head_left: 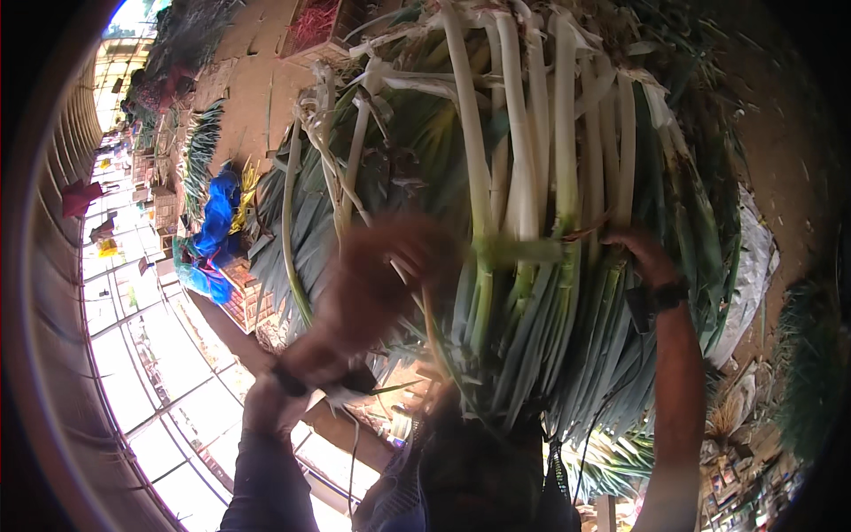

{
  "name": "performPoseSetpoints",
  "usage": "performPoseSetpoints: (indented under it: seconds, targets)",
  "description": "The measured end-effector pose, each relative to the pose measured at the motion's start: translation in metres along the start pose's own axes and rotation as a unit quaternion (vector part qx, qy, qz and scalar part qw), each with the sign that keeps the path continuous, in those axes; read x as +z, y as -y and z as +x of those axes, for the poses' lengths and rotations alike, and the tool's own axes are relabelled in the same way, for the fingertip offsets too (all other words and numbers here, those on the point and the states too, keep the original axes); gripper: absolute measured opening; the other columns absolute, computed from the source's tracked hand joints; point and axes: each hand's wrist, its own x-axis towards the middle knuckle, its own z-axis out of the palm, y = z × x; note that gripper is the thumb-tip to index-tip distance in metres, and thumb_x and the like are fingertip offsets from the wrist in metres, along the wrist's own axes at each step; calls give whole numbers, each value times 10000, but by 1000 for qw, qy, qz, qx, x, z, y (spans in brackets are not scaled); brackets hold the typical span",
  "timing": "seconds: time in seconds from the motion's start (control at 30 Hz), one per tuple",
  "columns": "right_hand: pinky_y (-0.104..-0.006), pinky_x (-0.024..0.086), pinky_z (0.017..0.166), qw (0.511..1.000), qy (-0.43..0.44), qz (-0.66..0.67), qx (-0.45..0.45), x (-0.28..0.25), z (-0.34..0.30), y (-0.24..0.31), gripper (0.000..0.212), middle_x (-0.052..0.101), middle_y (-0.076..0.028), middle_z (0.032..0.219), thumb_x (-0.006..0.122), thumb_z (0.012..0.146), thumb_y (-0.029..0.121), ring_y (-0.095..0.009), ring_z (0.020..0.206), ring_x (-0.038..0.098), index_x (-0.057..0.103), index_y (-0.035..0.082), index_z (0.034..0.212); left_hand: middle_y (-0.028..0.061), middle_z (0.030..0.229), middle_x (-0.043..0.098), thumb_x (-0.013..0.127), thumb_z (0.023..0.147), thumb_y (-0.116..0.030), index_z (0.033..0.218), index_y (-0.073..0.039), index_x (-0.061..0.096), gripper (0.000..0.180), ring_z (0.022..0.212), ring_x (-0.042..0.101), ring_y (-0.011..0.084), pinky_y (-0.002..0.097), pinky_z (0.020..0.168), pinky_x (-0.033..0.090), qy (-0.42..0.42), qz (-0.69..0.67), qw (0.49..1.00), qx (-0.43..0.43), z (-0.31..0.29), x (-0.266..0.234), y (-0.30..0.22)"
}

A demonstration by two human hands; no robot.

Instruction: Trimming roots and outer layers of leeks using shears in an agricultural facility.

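A large pile of leeks [523, 151] lies in front of me, white shanks toward the far side and green leaves toward me. My left hand [381, 275] is over the left part of the pile, its fingers smeared by motion. A blurred green strip [523, 252] crosses the shanks between my hands; whether my left hand holds it I cannot tell. At the right side of the leeks, my right hand [640, 251] has its fingers curled in against the stalks. A thin brownish strand [582, 233] runs beside its fingertips; what they grip is too small to make out.
A crate with red strands [313, 27] stands at the far left. Further left are a blue plastic sheet [217, 217], a slatted crate [246, 293] and more leeks [202, 155]. White sheeting [749, 275] shows under the pile's right edge, and more greens [811, 372] lie at far right.
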Motion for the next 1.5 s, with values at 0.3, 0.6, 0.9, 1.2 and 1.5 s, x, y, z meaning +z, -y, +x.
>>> performPoseSetpoints:
  seconds: [0.3,0.6,0.9,1.2,1.5]
  targets:
    - [-318,424,1055,998,3,51,-21,12,-12,21,319,647,-72,1270,487,1014,195,-186,1199,592,671,90,1254,178,979,690,714,896,-206,997,-12,693,220,861,670,337,427,750,523,-170,217,961,-15,36,51,64]
    - [-341,483,960,995,22,90,45,-3,-4,-3,251,658,-60,1238,550,1017,206,-170,1104,623,702,84,1175,94,816,670,771,831,-200,920,52,685,281,746,617,169,379,692,486,-175,-12,974,-140,96,78,111]
    - [-395,488,1028,997,49,-29,-60,-9,-8,18,409,621,-120,1305,564,984,44,-244,1178,608,558,76,1392,286,1091,538,812,775,-260,1087,22,507,519,933,561,487,549,768,485,-282,117,952,-14,87,177,68]
    - [-322,519,913,960,-32,-272,-52,-35,-26,-31,544,579,-71,1255,569,1006,91,-168,1091,615,412,75,1527,280,1204,552,725,840,-260,1264,30,541,545,1055,569,449,509,890,475,-254,21,965,-57,89,179,76]
    - [-388,265,1210,985,0,-159,-65,-12,-15,-8,554,416,-144,1562,350,1093,417,-287,1463,366,434,49,1499,211,1034,693,780,854,-307,1146,-31,688,412,932,692,356,444,835,534,-233,127,957,-115,76,108,104]
